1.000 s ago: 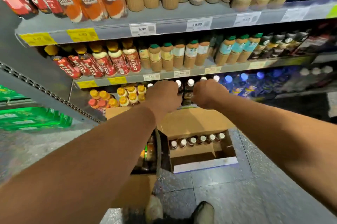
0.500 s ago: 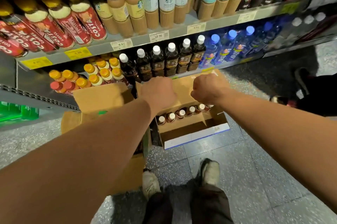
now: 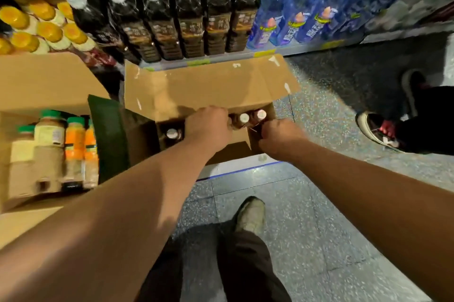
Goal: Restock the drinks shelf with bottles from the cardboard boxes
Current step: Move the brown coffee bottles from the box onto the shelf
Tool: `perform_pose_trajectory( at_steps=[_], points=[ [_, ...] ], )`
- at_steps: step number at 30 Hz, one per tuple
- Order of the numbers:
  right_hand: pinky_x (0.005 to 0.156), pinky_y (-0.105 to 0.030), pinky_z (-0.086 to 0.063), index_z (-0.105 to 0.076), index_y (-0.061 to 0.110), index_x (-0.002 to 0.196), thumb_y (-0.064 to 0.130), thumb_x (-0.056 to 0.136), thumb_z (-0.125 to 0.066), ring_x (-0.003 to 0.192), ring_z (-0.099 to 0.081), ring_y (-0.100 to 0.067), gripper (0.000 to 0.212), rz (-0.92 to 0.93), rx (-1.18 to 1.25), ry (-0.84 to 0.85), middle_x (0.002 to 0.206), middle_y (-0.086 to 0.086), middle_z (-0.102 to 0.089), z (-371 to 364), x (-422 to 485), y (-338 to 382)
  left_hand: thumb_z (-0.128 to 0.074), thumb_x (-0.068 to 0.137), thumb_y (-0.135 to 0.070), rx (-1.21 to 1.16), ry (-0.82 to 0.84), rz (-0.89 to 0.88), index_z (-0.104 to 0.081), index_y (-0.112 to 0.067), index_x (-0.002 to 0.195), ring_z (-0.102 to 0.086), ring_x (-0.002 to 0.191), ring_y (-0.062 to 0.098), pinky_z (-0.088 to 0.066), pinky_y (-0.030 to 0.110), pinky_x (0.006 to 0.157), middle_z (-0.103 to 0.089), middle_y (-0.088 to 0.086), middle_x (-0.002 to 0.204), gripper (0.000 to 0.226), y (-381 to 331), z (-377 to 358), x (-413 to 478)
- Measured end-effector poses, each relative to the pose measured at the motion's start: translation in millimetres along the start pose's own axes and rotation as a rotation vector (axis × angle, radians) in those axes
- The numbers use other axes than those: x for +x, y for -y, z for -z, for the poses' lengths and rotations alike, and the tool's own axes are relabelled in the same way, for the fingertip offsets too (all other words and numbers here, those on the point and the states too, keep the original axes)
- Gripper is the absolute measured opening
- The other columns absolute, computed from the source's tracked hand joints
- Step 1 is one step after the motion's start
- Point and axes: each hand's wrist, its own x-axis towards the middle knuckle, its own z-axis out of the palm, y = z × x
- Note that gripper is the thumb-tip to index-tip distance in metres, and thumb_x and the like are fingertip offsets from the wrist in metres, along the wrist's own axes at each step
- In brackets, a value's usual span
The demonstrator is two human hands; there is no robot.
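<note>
An open cardboard box [image 3: 208, 85] stands on the floor below the bottom shelf [image 3: 307, 47]. Inside it is a row of dark bottles with white caps [image 3: 244, 118]. My left hand [image 3: 208, 127] reaches into the box, its fingers curled down over the bottles in the middle of the row. My right hand [image 3: 278, 136] is curled at the box's right end beside the last bottle; what it holds is hidden. On the shelf stands a row of matching dark bottles [image 3: 189, 26].
A second open box [image 3: 49, 80] on the left holds green-capped juice bottles [image 3: 73, 144]. Orange-capped bottles [image 3: 49, 30] and blue bottles [image 3: 294, 19] flank the dark ones. Another person's shoe [image 3: 375, 129] is at the right. My own shoe [image 3: 250, 215] is on the grey floor.
My view has tipped down from the shelves to the floor box. Both hands dropped from in front of the shelf into the box.
</note>
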Motion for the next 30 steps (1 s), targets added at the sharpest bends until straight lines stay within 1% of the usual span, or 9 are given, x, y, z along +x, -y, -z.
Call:
perform_pose_trajectory(
  at_steps=[2,6,12,16,17,20,25,27,30],
  points=[
    [0.073,-0.03,-0.043,-0.061,0.013,0.112,0.021,0.086,-0.053,0.102,-0.059,-0.03,0.028,-0.006,0.037,0.001,0.112,-0.012,-0.062,-19,20,-12,-0.053,0.092,-0.026,-0.03,-0.018,0.019,-0.065,-0.019,0.112,-0.059,0.103,0.028,-0.047,0.035,0.078,-0.063,0.006,0.113,0.025,-4,-30,17],
    [0.084,-0.034,-0.047,-0.056,0.012,0.123,0.017,0.085,-0.057,0.11,-0.058,-0.032,0.038,0.002,0.091,-0.056,0.121,-0.014,-0.058,-55,63,-26,-0.051,0.09,-0.025,-0.043,-0.045,0.007,-0.058,-0.017,0.12,-0.045,0.12,0.027,-0.041,0.039,0.09,-0.051,0.004,0.125,0.032,-6,-92,51],
    [0.095,-0.037,-0.041,-0.041,0.008,0.133,0.013,0.093,-0.045,0.118,-0.051,-0.034,0.04,-0.001,0.122,-0.161,0.135,-0.014,-0.042,-94,137,-39,-0.051,0.091,-0.022,-0.135,-0.116,0.004,-0.045,-0.018,0.132,-0.043,0.119,0.026,-0.04,0.039,0.086,-0.044,0.004,0.131,0.042,-1,-153,108],
    [0.106,-0.035,-0.035,-0.024,0.004,0.146,0.011,0.096,-0.04,0.136,-0.035,-0.029,0.053,-0.012,0.048,-0.122,0.151,-0.013,-0.027,-105,164,-42,-0.056,0.09,-0.022,-0.162,-0.099,-0.019,-0.043,-0.018,0.135,-0.046,0.12,0.028,-0.041,0.041,0.09,-0.047,0.006,0.131,0.047,-2,-173,137],
    [0.106,-0.035,-0.035,-0.024,0.004,0.146,0.011,0.096,-0.042,0.137,-0.035,-0.027,0.054,-0.017,0.043,-0.132,0.15,-0.013,-0.028,-107,169,-42,-0.057,0.09,-0.022,-0.155,-0.089,-0.032,-0.042,-0.018,0.136,-0.046,0.121,0.028,-0.041,0.041,0.093,-0.048,0.006,0.131,0.048,-2,-178,142],
    [0.102,-0.037,-0.039,-0.029,0.007,0.143,0.008,0.093,-0.046,0.126,-0.048,-0.031,0.053,-0.046,0.089,-0.171,0.142,-0.013,-0.038,-113,184,-41,-0.057,0.091,-0.021,-0.105,-0.081,-0.06,-0.04,-0.02,0.138,-0.046,0.123,0.028,-0.042,0.04,0.093,-0.05,0.005,0.132,0.049,-8,-187,155],
    [0.094,-0.041,-0.044,-0.039,0.006,0.134,0.004,0.096,-0.04,0.115,-0.055,-0.036,0.039,-0.06,0.11,-0.235,0.128,-0.018,-0.049,-121,200,-40,-0.048,0.094,-0.009,0.052,-0.119,-0.053,-0.048,-0.016,0.13,-0.053,0.113,0.031,-0.04,0.038,0.077,-0.058,0.01,0.121,0.036,-14,-196,176],
    [0.091,-0.041,-0.044,-0.044,0.003,0.127,0.002,0.095,-0.04,0.112,-0.056,-0.038,0.033,-0.053,0.135,-0.262,0.123,-0.021,-0.053,-123,203,-41,-0.048,0.095,-0.009,0.054,-0.114,-0.076,-0.049,-0.014,0.126,-0.054,0.11,0.032,-0.037,0.037,0.073,-0.059,0.011,0.118,0.032,-12,-195,177],
    [0.081,-0.035,-0.042,-0.05,0.003,0.124,0.005,0.095,-0.041,0.108,-0.056,-0.037,0.031,-0.058,0.21,-0.311,0.119,-0.021,-0.057,-120,197,-43,-0.051,0.096,-0.015,-0.009,-0.083,-0.085,-0.048,-0.011,0.126,-0.054,0.11,0.034,-0.04,0.04,0.077,-0.058,0.012,0.119,0.031,-5,-184,171]
  ],
)
